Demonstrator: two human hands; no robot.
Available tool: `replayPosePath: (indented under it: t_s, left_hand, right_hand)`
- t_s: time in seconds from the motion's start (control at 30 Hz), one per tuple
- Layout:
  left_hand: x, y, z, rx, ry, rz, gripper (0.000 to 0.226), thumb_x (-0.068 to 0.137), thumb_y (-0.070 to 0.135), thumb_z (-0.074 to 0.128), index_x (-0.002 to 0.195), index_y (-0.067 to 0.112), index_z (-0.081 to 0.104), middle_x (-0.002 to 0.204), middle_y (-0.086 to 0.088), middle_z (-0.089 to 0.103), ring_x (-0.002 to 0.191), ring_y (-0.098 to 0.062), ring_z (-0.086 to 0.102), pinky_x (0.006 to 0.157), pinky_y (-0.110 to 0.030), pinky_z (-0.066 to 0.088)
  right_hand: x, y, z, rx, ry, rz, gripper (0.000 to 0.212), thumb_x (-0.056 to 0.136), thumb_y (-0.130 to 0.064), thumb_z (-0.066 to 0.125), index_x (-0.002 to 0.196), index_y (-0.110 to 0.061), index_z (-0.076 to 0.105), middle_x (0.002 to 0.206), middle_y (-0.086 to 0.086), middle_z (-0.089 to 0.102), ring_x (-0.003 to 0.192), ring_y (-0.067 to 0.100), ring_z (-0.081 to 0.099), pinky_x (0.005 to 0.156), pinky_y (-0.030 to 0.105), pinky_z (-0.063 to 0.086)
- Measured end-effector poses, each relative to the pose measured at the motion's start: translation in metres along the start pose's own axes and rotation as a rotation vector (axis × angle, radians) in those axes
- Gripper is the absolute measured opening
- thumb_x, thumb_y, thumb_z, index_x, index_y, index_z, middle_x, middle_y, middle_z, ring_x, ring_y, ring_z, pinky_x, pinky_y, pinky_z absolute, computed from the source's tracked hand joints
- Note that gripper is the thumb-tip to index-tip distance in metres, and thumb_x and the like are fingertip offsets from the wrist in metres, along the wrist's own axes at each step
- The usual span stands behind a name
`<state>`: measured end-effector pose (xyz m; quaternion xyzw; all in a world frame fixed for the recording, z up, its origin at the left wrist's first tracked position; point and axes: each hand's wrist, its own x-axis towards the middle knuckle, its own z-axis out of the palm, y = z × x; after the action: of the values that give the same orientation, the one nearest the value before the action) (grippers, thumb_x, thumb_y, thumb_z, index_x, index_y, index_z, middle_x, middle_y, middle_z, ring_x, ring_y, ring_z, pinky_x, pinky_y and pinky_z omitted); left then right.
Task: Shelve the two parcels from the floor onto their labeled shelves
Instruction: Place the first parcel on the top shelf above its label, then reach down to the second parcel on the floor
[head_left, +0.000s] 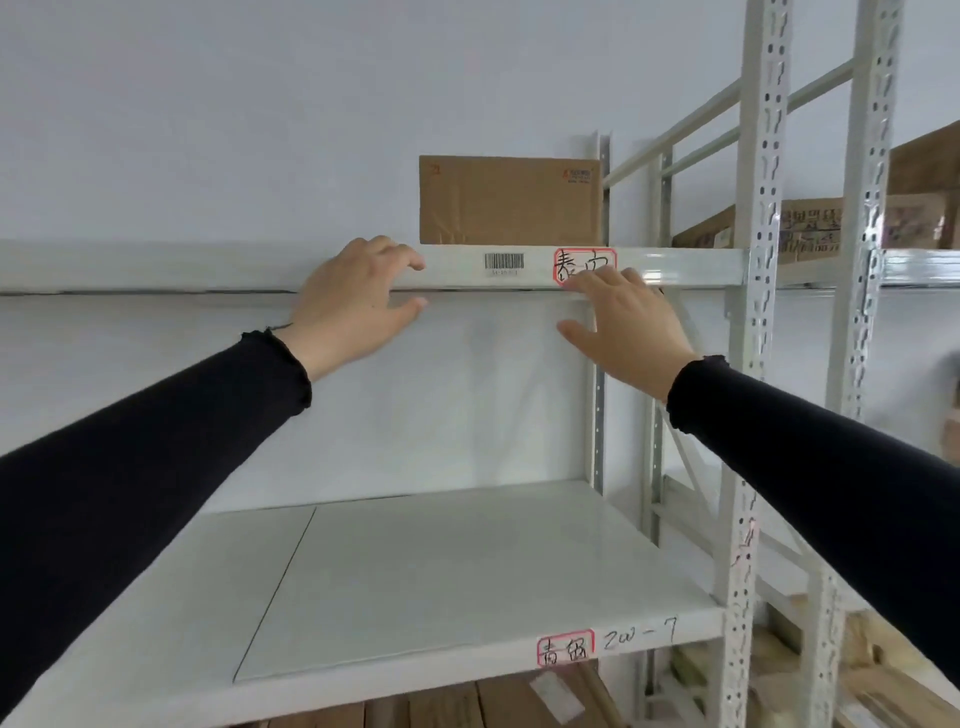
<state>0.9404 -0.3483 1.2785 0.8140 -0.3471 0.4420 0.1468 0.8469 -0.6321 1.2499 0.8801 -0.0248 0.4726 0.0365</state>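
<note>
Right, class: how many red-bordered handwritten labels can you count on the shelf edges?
2. One red-bordered label is on the upper shelf's front edge, partly covered by the right hand; the other is on the lower shelf's front edge, beside the writing "2W-7". More may lie out of view.

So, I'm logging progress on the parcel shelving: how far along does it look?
One cardboard parcel already sits on the upper shelf, behind its red-bordered label. Nothing is in hand: the left hand and right hand are both empty, fingers spread at that shelf's front edge. The lower shelf, with its own label, holds no parcel, so a second likely remains; none is in view.
</note>
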Motion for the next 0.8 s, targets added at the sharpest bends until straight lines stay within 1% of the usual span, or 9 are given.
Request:
replayPosePath:
  t_s: [0.1,0.17,0.23,0.37,0.47,0.53,0.63,0.7,0.8]
  left_hand:
    - [-0.063,-0.007,-0.001,-0.043,-0.116,-0.002,0.044,0.098,0.038,0.062,0.138,0.02,0.06,0.142,-0.001,0.059,0.13,-0.025,0.052,0.094,-0.041,0.047]
    - [-0.101,-0.009,0.006,-0.066,-0.203,-0.012,0.046,0.098,0.039,0.061,0.14,0.02,0.057,0.144,-0.002,0.057,0.134,-0.025,0.049,0.098,-0.042,0.046]
    - [-0.148,-0.008,0.011,-0.083,-0.328,-0.032,0.05,0.097,0.04,0.062,0.143,0.02,0.055,0.146,-0.002,0.056,0.135,-0.025,0.048,0.101,-0.043,0.046]
    - [-0.239,0.008,0.019,-0.107,-0.576,-0.086,0.059,0.097,0.043,0.062,0.15,0.021,0.047,0.155,-0.002,0.048,0.141,-0.025,0.044,0.109,-0.044,0.043]
    - [-0.304,0.029,0.017,-0.134,-0.714,-0.131,0.061,0.098,0.043,0.061,0.152,0.02,0.045,0.16,-0.002,0.044,0.145,-0.025,0.041,0.112,-0.044,0.042]
    - [-0.348,0.046,0.012,-0.141,-0.796,-0.15,0.062,0.098,0.043,0.061,0.153,0.019,0.044,0.159,-0.003,0.045,0.143,-0.026,0.043,0.11,-0.042,0.042]
    - [-0.416,0.072,-0.001,-0.134,-0.905,-0.188,0.062,0.099,0.042,0.061,0.153,0.017,0.044,0.156,-0.006,0.047,0.14,-0.027,0.047,0.108,-0.042,0.044]
    - [-0.461,0.09,-0.011,-0.138,-0.977,-0.221,0.063,0.098,0.041,0.061,0.153,0.016,0.045,0.154,-0.007,0.049,0.137,-0.028,0.049,0.107,-0.043,0.046]
    - [-0.528,0.124,-0.027,-0.149,-1.08,-0.291,0.065,0.097,0.038,0.063,0.154,0.015,0.044,0.151,-0.009,0.049,0.134,-0.029,0.05,0.104,-0.041,0.046]
  right_hand:
    - [-0.06,-0.035,0.003,0.013,-0.111,0.039,0.05,0.092,-0.042,0.056,0.138,-0.023,0.051,0.133,0.001,0.057,0.123,0.026,0.048,0.096,0.042,0.042]
    - [-0.096,-0.053,0.008,0.028,-0.195,0.069,0.052,0.092,-0.042,0.056,0.14,-0.023,0.049,0.135,0.001,0.055,0.124,0.025,0.048,0.097,0.041,0.042]
    - [-0.141,-0.077,0.012,0.022,-0.328,0.086,0.055,0.091,-0.042,0.058,0.141,-0.023,0.047,0.137,0.002,0.054,0.125,0.026,0.048,0.097,0.041,0.043]
    - [-0.232,-0.111,0.016,0.024,-0.576,0.121,0.062,0.088,-0.042,0.061,0.145,-0.023,0.043,0.142,0.004,0.05,0.128,0.028,0.045,0.101,0.046,0.043]
    - [-0.295,-0.13,0.015,0.058,-0.693,0.14,0.063,0.087,-0.04,0.063,0.145,-0.024,0.043,0.143,0.004,0.049,0.129,0.027,0.044,0.1,0.044,0.04]
    - [-0.336,-0.142,0.011,0.082,-0.768,0.155,0.063,0.085,-0.037,0.062,0.144,-0.023,0.043,0.144,0.005,0.049,0.13,0.028,0.042,0.101,0.044,0.039]
    - [-0.397,-0.159,0.0,0.1,-0.868,0.164,0.063,0.086,-0.034,0.059,0.145,-0.019,0.042,0.142,0.008,0.049,0.128,0.031,0.043,0.1,0.044,0.041]
    - [-0.439,-0.167,-0.011,0.123,-0.915,0.162,0.064,0.088,-0.033,0.061,0.147,-0.018,0.04,0.147,0.008,0.046,0.133,0.032,0.041,0.102,0.046,0.041]
    - [-0.507,-0.177,-0.03,0.136,-1.02,0.138,0.066,0.089,-0.04,0.062,0.146,-0.014,0.039,0.145,0.01,0.046,0.133,0.033,0.041,0.103,0.046,0.041]
